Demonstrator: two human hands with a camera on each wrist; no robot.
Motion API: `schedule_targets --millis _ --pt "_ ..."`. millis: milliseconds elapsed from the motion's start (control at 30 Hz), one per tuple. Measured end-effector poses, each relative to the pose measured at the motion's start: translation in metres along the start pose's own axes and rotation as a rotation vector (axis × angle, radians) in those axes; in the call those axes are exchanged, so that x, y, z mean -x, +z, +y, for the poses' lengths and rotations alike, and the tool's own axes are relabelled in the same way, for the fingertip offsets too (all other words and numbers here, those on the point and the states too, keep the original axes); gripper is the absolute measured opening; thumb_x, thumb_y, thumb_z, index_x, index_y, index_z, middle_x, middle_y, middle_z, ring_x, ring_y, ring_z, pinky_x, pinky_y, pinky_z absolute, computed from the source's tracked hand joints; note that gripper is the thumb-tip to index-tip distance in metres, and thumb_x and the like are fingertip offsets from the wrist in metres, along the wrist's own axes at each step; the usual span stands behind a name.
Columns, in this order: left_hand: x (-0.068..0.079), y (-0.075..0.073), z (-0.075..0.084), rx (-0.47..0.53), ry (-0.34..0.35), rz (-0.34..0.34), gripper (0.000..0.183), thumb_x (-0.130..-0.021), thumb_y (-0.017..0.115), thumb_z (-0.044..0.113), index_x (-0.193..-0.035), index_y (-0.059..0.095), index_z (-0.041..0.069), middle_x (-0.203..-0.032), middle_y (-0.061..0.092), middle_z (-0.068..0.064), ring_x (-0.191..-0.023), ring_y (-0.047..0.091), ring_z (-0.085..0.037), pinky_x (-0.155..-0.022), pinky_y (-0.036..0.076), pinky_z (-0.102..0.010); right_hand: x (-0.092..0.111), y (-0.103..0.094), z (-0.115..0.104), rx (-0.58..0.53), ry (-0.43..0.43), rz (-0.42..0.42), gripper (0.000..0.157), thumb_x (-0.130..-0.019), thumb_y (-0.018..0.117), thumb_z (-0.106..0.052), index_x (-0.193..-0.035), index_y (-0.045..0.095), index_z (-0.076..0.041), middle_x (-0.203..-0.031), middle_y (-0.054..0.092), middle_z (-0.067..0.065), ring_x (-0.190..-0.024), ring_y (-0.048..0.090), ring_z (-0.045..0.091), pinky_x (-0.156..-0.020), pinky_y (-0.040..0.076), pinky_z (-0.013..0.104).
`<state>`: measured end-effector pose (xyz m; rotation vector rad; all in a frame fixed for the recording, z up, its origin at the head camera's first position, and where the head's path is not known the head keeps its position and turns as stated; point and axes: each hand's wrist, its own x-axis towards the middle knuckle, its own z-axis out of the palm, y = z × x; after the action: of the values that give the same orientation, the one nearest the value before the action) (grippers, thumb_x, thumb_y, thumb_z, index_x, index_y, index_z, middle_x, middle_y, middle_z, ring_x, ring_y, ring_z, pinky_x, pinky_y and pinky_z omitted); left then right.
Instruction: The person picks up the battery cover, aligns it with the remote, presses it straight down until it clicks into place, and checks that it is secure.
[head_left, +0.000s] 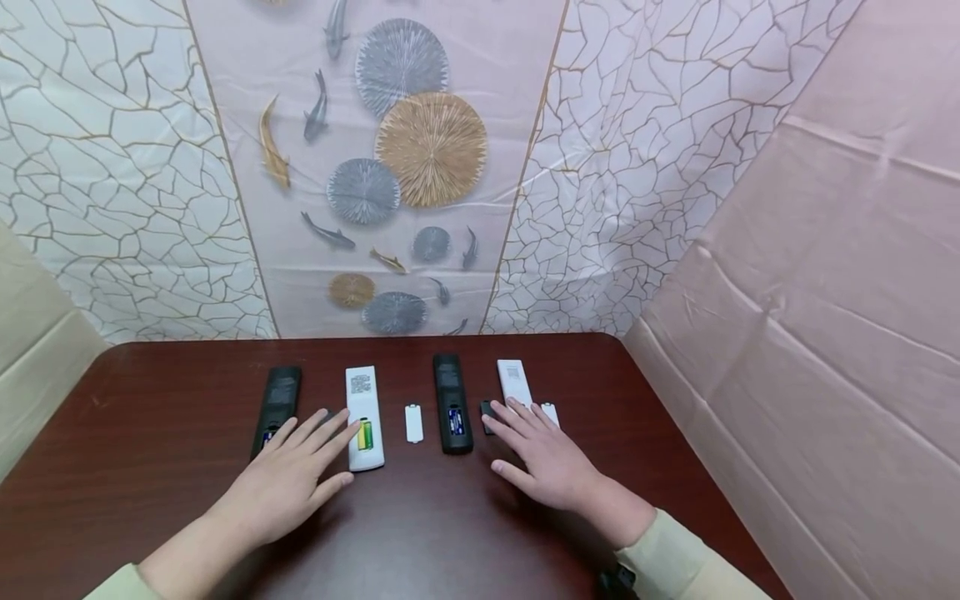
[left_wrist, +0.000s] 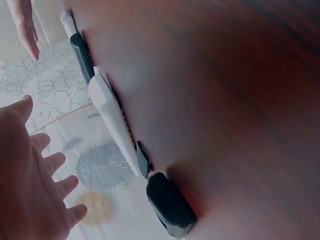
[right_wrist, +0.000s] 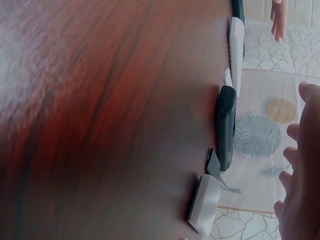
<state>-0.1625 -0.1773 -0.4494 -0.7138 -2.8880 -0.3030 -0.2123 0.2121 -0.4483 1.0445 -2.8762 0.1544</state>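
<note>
My left hand [head_left: 281, 487] hovers palm down with fingers spread, holding nothing. Just beyond it are a black remote control [head_left: 282, 392], partly covered by the fingers, and a white remote control [head_left: 365, 457] with green-and-yellow batteries [head_left: 365, 434] in its uncovered compartment. Also spread and holding nothing, my right hand [head_left: 551, 462] hovers before another white remote control [head_left: 513, 379], hiding its lower part. Between the hands lies a second black remote control [head_left: 450, 383] with blue batteries [head_left: 456, 421] showing. Both wrist views show a gap between each hand and the remotes.
A white battery cover [head_left: 414, 423] lies between the middle remotes. Another white cover [head_left: 550, 412] and a black cover [head_left: 487, 417] are near the right fingers; a dark cover [left_wrist: 143, 159] sits by the left black remote. Patterned cloth stands behind the brown table [head_left: 397, 533].
</note>
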Motion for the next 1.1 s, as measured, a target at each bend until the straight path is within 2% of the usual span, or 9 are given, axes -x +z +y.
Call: schedule_targets --millis 133,300,467,600,833,1100 --pt "-0.008 0.002 0.006 0.048 -0.008 -0.028 0.063 -0.099 0.054 0.050 -0.154 0.039 0.022 -0.157 0.037 -0.006 -0.145 0.030 -0.034 -0.114 0.024 -0.057 0.002 -0.001 0.003 -0.016 0.008 0.005 0.066 -0.101 0.032 -0.062 -0.155 0.035 -0.025 -0.164 0.023 -0.003 -0.151 0.013 0.021 -0.119 0.014 0.049" --pt "-0.023 0.001 0.018 0.173 -0.061 -0.061 0.063 -0.101 0.050 0.050 -0.155 0.036 0.020 -0.155 0.040 -0.008 -0.141 0.039 -0.030 -0.111 0.034 -0.053 0.004 0.001 0.010 -0.051 0.050 0.018 0.062 -0.102 0.032 -0.062 -0.154 0.038 -0.029 -0.163 0.024 -0.003 -0.150 0.017 0.021 -0.118 0.020 0.050" --pt "-0.041 0.002 0.037 0.281 -0.144 -0.061 0.060 -0.103 0.048 0.048 -0.155 0.037 0.021 -0.152 0.045 -0.006 -0.137 0.044 -0.027 -0.107 0.039 -0.051 0.004 0.004 0.021 -0.112 0.119 0.026 0.053 -0.102 0.044 -0.052 -0.150 0.044 -0.030 -0.159 0.032 0.000 -0.144 0.030 0.024 -0.113 0.031 0.052" --pt "-0.057 0.004 0.054 0.318 -0.192 -0.029 0.057 -0.101 0.054 0.042 -0.152 0.042 0.018 -0.147 0.051 -0.008 -0.133 0.049 -0.027 -0.104 0.042 -0.050 0.004 0.005 0.029 -0.140 0.176 0.047 0.046 -0.101 0.054 -0.038 -0.145 0.051 -0.025 -0.150 0.042 0.003 -0.136 0.039 0.024 -0.108 0.038 0.048" --pt "-0.082 0.012 0.081 0.395 -0.275 -0.010 0.059 -0.097 0.062 0.041 -0.149 0.047 0.018 -0.144 0.053 -0.009 -0.127 0.054 -0.027 -0.098 0.048 -0.049 -0.001 0.006 0.047 -0.198 0.334 0.103 0.035 -0.097 0.058 -0.015 -0.132 0.062 -0.012 -0.129 0.055 0.005 -0.120 0.049 0.023 -0.097 0.046 0.043" --pt "-0.107 0.021 0.107 0.501 -0.307 -0.022 0.060 -0.095 0.066 0.040 -0.147 0.049 0.017 -0.144 0.053 -0.010 -0.128 0.053 -0.030 -0.099 0.047 -0.051 -0.009 0.009 0.069 -0.226 0.498 0.070 0.033 -0.097 0.053 -0.010 -0.128 0.064 -0.009 -0.124 0.056 0.009 -0.116 0.054 0.025 -0.094 0.048 0.046"
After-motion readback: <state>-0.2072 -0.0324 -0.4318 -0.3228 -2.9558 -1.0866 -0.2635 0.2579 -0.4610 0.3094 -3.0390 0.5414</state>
